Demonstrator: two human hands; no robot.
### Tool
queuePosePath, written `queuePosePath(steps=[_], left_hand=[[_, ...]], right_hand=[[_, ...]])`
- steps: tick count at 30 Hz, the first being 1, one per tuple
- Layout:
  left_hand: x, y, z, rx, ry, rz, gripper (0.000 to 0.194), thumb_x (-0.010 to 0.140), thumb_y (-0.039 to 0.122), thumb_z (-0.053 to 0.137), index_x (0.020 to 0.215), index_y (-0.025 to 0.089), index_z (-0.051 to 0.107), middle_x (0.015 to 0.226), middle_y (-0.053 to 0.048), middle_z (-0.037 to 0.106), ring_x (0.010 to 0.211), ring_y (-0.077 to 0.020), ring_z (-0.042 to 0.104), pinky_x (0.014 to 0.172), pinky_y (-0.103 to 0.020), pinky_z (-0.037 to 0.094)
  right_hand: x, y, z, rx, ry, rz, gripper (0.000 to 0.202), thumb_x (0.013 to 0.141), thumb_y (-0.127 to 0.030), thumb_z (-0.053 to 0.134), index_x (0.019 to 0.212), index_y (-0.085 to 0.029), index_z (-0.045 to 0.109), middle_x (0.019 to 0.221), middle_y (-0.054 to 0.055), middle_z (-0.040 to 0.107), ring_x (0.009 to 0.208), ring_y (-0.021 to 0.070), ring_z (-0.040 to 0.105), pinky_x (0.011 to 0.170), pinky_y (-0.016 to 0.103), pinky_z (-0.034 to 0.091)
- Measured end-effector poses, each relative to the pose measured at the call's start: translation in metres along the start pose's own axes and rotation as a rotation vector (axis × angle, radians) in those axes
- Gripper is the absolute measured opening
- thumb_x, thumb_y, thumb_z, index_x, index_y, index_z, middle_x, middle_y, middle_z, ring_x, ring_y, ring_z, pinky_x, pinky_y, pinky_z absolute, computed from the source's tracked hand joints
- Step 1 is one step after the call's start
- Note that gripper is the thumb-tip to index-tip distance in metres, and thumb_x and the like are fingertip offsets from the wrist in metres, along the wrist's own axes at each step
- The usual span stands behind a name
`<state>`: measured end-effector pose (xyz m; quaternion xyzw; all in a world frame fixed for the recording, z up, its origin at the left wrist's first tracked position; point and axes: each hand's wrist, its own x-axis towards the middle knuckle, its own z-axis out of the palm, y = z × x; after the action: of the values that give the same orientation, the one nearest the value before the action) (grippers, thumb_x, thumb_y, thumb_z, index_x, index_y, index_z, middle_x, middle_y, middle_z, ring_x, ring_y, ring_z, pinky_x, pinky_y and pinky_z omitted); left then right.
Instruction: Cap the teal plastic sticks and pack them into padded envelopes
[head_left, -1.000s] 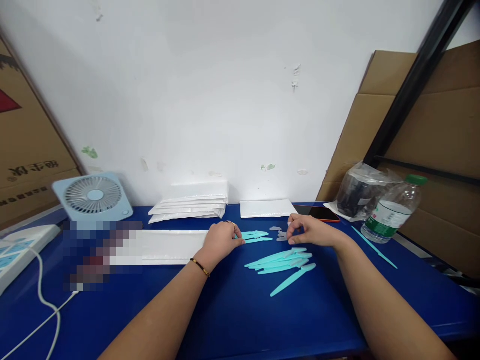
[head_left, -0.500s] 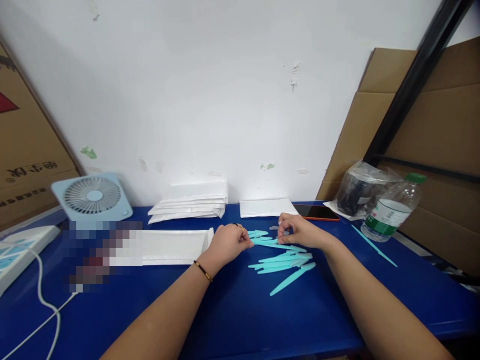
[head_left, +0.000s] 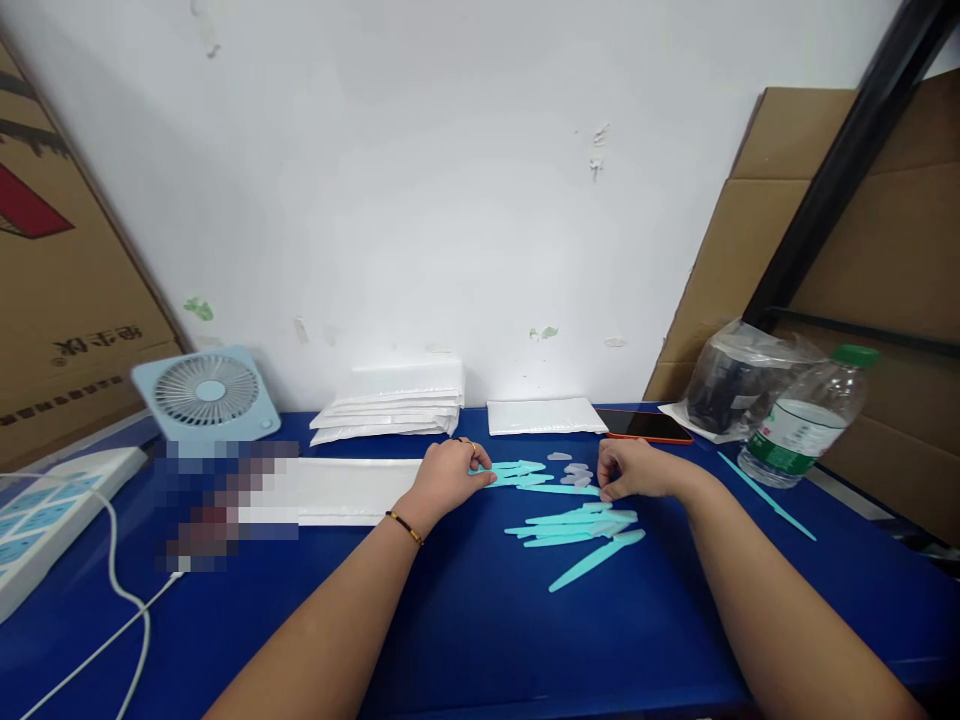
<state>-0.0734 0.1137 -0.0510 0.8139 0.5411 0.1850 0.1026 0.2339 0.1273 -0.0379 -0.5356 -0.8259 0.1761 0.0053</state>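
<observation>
Slim turquoise eyebrow razors lie in two loose groups on the blue table. My left hand is closed over the left ends of the far group, thumb and forefinger pinched on the razors there. At the right, my right hand pinches the right end of one eyebrow razor lying along the near side of that group. Small translucent caps sit just left of my right fingers. Nearer to me is the second group of razors, with one razor slanting apart from it.
White padded envelopes are stacked by the wall, and another envelope lies left of my left hand. A phone, a bottle and a lone razor are at the right. A fan and power strip stand left.
My right hand has moved right, away from my left hand, to the right end of a razor, uncovering the translucent caps. My left hand stays at the razors' left ends. The view has shifted slightly.
</observation>
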Motion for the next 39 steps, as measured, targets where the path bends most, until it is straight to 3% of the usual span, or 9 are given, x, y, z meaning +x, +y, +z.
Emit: queuePosePath(steps=[7, 11, 15, 19, 22, 25, 29, 34, 39], left_hand=[[-0.010, 0.021, 0.003, -0.049, 0.062, 0.182, 0.028, 0.081, 0.047, 0.052, 0.093, 0.027, 0.065, 0.093, 0.001, 0.063, 0.088, -0.0157, 0.056, 0.076, -0.027, 0.037], [-0.010, 0.028, 0.012, -0.013, 0.011, 0.267, 0.027, 0.083, 0.047, 0.050, 0.093, 0.029, 0.066, 0.095, 0.002, 0.064, 0.091, -0.0166, 0.055, 0.079, -0.028, 0.035], [-0.005, 0.022, 0.014, 0.067, -0.037, 0.223, 0.024, 0.085, 0.037, 0.048, 0.079, 0.025, 0.069, 0.085, 0.000, 0.066, 0.086, -0.0167, 0.055, 0.073, -0.028, 0.035], [-0.002, 0.007, 0.006, 0.115, -0.034, 0.114, 0.021, 0.082, 0.033, 0.051, 0.074, 0.024, 0.068, 0.086, 0.000, 0.066, 0.086, -0.0178, 0.055, 0.071, -0.029, 0.033], [-0.003, 0.003, 0.001, 0.093, -0.016, 0.075, 0.016, 0.078, 0.036, 0.055, 0.078, 0.026, 0.067, 0.082, 0.002, 0.065, 0.082, -0.0172, 0.055, 0.068, -0.028, 0.033], [-0.005, 0.008, 0.003, 0.040, 0.010, 0.086, 0.013, 0.076, 0.037, 0.058, 0.079, 0.027, 0.066, 0.079, 0.003, 0.063, 0.079, -0.0156, 0.055, 0.066, -0.026, 0.032], [-0.008, 0.021, 0.011, -0.015, -0.039, 0.159, 0.015, 0.075, 0.039, 0.059, 0.072, 0.026, 0.067, 0.076, 0.003, 0.063, 0.076, -0.0146, 0.055, 0.066, -0.025, 0.033], [-0.010, 0.028, 0.017, -0.030, -0.127, 0.235, 0.020, 0.074, 0.045, 0.060, 0.073, 0.027, 0.068, 0.070, 0.003, 0.065, 0.078, -0.0155, 0.056, 0.067, -0.025, 0.033], [-0.010, 0.029, 0.015, 0.015, -0.166, 0.217, 0.021, 0.080, 0.034, 0.055, 0.067, 0.022, 0.066, 0.075, 0.002, 0.067, 0.079, -0.0146, 0.056, 0.068, -0.025, 0.034]], right_hand=[[-0.008, -0.006, -0.008, 0.025, 0.033, -0.102, 0.021, 0.066, -0.041, 0.065, 0.072, -0.021, 0.066, 0.085, 0.002, 0.057, 0.076, 0.0175, 0.052, 0.075, 0.030, 0.035], [-0.008, -0.022, -0.007, 0.043, 0.097, -0.203, 0.021, 0.070, -0.041, 0.062, 0.073, -0.020, 0.065, 0.083, 0.001, 0.055, 0.073, 0.0153, 0.049, 0.076, 0.031, 0.033], [0.000, -0.031, 0.001, 0.020, 0.145, -0.217, 0.021, 0.071, -0.041, 0.062, 0.073, -0.020, 0.065, 0.085, 0.002, 0.055, 0.079, 0.0175, 0.049, 0.082, 0.034, 0.030], [0.003, -0.021, 0.000, 0.013, 0.186, -0.093, 0.022, 0.069, -0.042, 0.064, 0.072, -0.020, 0.065, 0.085, 0.003, 0.056, 0.077, 0.0186, 0.049, 0.076, 0.033, 0.032], [-0.002, -0.012, -0.005, 0.052, 0.117, -0.087, 0.023, 0.067, -0.042, 0.066, 0.074, -0.021, 0.067, 0.086, 0.003, 0.057, 0.079, 0.0189, 0.051, 0.071, 0.029, 0.035], [-0.007, -0.010, -0.006, 0.052, 0.008, -0.092, 0.022, 0.063, -0.041, 0.068, 0.072, -0.021, 0.069, 0.085, 0.003, 0.057, 0.079, 0.0194, 0.052, 0.067, 0.027, 0.036], [-0.006, -0.014, 0.002, 0.056, -0.072, -0.121, 0.015, 0.063, -0.034, 0.068, 0.070, -0.020, 0.068, 0.085, 0.002, 0.058, 0.075, 0.0167, 0.053, 0.065, 0.026, 0.036], [0.001, -0.027, 0.010, 0.084, -0.015, -0.277, 0.009, 0.067, -0.023, 0.061, 0.074, -0.019, 0.066, 0.086, 0.001, 0.055, 0.072, 0.0130, 0.051, 0.068, 0.025, 0.037], [0.001, -0.034, 0.011, 0.094, 0.049, -0.342, 0.009, 0.071, -0.024, 0.058, 0.076, -0.019, 0.064, 0.085, 0.001, 0.052, 0.070, 0.0114, 0.047, 0.070, 0.025, 0.036]])
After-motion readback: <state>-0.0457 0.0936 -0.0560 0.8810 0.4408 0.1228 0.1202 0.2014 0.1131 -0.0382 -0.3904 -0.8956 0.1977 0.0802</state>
